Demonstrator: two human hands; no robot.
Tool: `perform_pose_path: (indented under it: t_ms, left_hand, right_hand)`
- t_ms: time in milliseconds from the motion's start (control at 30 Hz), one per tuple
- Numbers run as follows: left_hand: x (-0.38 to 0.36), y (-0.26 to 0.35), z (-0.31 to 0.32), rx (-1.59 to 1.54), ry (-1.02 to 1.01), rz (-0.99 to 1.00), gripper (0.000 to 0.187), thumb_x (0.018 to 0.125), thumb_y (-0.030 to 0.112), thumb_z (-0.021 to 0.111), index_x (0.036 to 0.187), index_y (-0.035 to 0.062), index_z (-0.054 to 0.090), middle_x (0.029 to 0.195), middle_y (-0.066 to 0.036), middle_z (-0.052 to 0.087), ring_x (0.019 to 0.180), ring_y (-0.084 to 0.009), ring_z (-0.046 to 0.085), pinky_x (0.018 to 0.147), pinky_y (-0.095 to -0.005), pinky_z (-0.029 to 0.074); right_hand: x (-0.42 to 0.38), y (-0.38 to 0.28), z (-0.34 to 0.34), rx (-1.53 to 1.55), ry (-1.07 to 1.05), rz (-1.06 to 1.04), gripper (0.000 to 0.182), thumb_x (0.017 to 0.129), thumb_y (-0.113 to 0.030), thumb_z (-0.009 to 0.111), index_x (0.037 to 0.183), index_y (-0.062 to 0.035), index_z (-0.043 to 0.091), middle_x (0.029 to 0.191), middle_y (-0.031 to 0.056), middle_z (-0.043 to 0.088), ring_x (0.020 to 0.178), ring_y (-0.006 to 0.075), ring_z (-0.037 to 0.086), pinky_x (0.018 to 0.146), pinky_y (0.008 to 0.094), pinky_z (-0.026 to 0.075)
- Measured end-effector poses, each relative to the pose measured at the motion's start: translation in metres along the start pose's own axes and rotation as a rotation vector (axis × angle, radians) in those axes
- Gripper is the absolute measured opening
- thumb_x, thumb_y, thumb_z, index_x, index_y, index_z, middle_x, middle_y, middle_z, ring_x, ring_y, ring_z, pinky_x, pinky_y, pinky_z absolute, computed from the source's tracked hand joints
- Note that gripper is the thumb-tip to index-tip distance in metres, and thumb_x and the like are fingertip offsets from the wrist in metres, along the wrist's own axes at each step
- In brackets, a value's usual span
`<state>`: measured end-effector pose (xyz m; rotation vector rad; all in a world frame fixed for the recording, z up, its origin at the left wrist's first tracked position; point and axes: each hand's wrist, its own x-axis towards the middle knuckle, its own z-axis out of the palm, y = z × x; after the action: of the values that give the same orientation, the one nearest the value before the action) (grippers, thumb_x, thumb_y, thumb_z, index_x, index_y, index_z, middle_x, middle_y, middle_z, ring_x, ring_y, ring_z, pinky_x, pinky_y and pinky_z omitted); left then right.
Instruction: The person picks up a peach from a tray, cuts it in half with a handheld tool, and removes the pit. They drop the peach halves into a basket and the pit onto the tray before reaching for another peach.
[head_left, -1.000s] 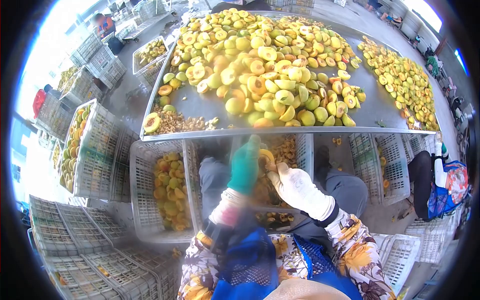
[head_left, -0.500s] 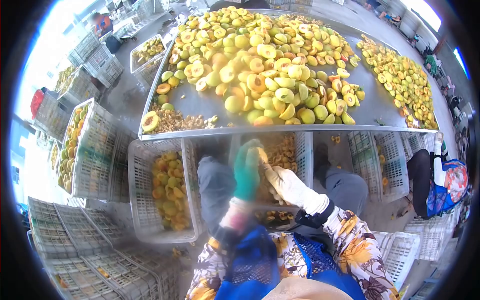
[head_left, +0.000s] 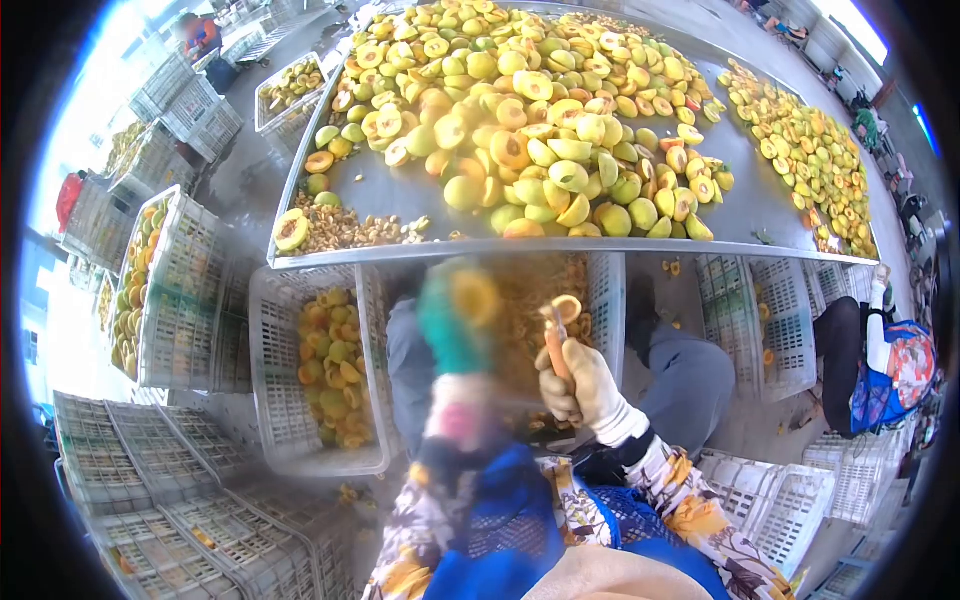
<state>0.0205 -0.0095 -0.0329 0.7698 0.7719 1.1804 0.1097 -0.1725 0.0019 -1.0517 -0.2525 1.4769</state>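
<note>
My left hand, in a green glove and smeared by motion, grips a yellow peach half with its hollow side showing. A short way to the right, my right hand in a whitish glove is closed round the wooden handle of a pitting tool. The tool points up, a curved ring-shaped end at its tip. Below both hands, a crate of fruit pieces stands between my knees. Just beyond them runs the front edge of a metal table, heaped with peach halves.
Pits and scraps lie at the table's near left corner. A crate of peach halves stands by my left leg. Stacked crates fill the left side. Another person sits at the right. More halves lie along the table's right side.
My hands were together over the crate and have come apart. The left has moved left with the peach half; the right has turned, bringing the pitting tool into view.
</note>
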Motion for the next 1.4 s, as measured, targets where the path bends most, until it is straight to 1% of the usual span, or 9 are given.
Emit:
perform_pose_path:
  t_ms: [133, 233, 300, 633, 833, 1033, 1067, 1133, 1400]
  left_hand:
    - [0.026, 0.083, -0.11, 0.618, 0.04, 0.072, 0.039, 0.092, 0.037, 0.058, 0.106, 0.0025, 0.067, 0.098, -0.009, 0.066, 0.09, -0.0227, 0.065, 0.076, -0.0312, 0.053]
    - [0.032, 0.119, -0.113, 2.058, -0.062, 0.322, 0.045, 0.08, 0.039, 0.07, 0.11, 0.0061, 0.067, 0.109, -0.012, 0.064, 0.101, -0.0347, 0.059, 0.091, -0.0443, 0.045]
    - [0.063, 0.103, -0.078, 1.789, -0.118, 0.652, 0.036, 0.076, 0.04, 0.071, 0.101, 0.0144, 0.069, 0.101, -0.009, 0.063, 0.097, -0.0332, 0.058, 0.084, -0.0438, 0.047]
    - [0.178, -0.01, 0.042, 1.653, -0.433, 0.254, 0.067, 0.074, 0.02, 0.073, 0.133, 0.0068, 0.043, 0.113, -0.023, 0.057, 0.1, -0.0382, 0.06, 0.08, -0.045, 0.051]
    - [0.097, 0.039, -0.017, -0.091, -0.524, -0.216, 0.049, 0.084, 0.025, 0.061, 0.124, 0.0007, 0.047, 0.112, -0.014, 0.059, 0.094, -0.0271, 0.062, 0.066, -0.0417, 0.056]
    - [0.012, 0.034, -0.004, -0.242, -0.431, -0.463, 0.05, 0.092, 0.046, 0.054, 0.114, 0.0009, 0.055, 0.096, -0.011, 0.063, 0.088, -0.0203, 0.063, 0.066, -0.035, 0.055]
    - [0.003, 0.024, -0.002, -0.248, -0.373, -0.407, 0.049, 0.094, 0.047, 0.052, 0.113, 0.0012, 0.056, 0.096, -0.011, 0.063, 0.087, -0.02, 0.063, 0.067, -0.034, 0.055]
    - [-0.012, 0.014, 0.01, -0.258, -0.26, -0.289, 0.049, 0.096, 0.048, 0.048, 0.111, 0.0018, 0.058, 0.095, -0.011, 0.063, 0.086, -0.0193, 0.062, 0.07, -0.032, 0.053]
    - [-0.031, 0.001, 0.004, 0.192, -0.158, 0.071, 0.029, 0.098, 0.025, 0.046, 0.104, -0.0005, 0.058, 0.092, -0.009, 0.062, 0.08, -0.0175, 0.06, 0.07, -0.0301, 0.049]
  right_hand:
    - [0.024, 0.038, -0.102, -1.926, 0.204, -0.362, 0.028, 0.096, -0.033, 0.047, 0.101, -0.0108, 0.063, 0.093, 0.0139, 0.067, 0.072, 0.0311, 0.065, 0.06, 0.0432, 0.05]
    - [0.027, 0.038, -0.115, -1.958, 0.269, -0.019, 0.027, 0.094, -0.033, 0.047, 0.104, -0.0127, 0.063, 0.092, 0.0116, 0.069, 0.076, 0.0313, 0.066, 0.066, 0.0445, 0.051]
    - [0.032, 0.05, -0.121, -1.884, 0.219, -0.114, 0.028, 0.095, -0.034, 0.047, 0.104, -0.0133, 0.063, 0.087, 0.0114, 0.069, 0.073, 0.0323, 0.066, 0.064, 0.0457, 0.051]
    - [0.023, 0.035, -0.123, -1.628, 0.349, -0.346, 0.033, 0.097, -0.034, 0.046, 0.092, -0.0043, 0.059, 0.071, 0.0206, 0.064, 0.062, 0.0388, 0.063, 0.055, 0.0488, 0.049]
    - [0.019, 0.029, -0.122, -1.39, 0.379, -0.367, 0.03, 0.096, -0.03, 0.049, 0.092, -0.0019, 0.06, 0.073, 0.0231, 0.062, 0.067, 0.0438, 0.061, 0.059, 0.0507, 0.045]
    - [0.009, -0.022, -0.01, -0.984, 0.114, -0.132, 0.045, 0.099, -0.041, 0.046, 0.092, 0.0003, 0.061, 0.07, 0.0245, 0.06, 0.068, 0.0391, 0.062, 0.057, 0.0393, 0.046]
    - [0.011, -0.016, -0.002, -0.989, 0.025, -0.309, 0.036, 0.099, -0.036, 0.048, 0.102, -0.0018, 0.058, 0.06, 0.005, 0.056, 0.047, 0.0171, 0.053, 0.046, 0.0291, 0.042]
    - [0.009, -0.015, 0.016, -1.207, 0.103, -0.731, 0.025, 0.098, -0.025, 0.052, 0.097, -0.0003, 0.056, 0.062, 0.015, 0.058, 0.051, 0.0291, 0.058, 0.047, 0.0353, 0.045]
    - [0.023, -0.005, 0.028, -1.426, 0.196, -0.671, 0.017, 0.095, -0.014, 0.053, 0.088, 0.0008, 0.05, 0.061, 0.0237, 0.056, 0.059, 0.0387, 0.062, 0.047, 0.0442, 0.043]
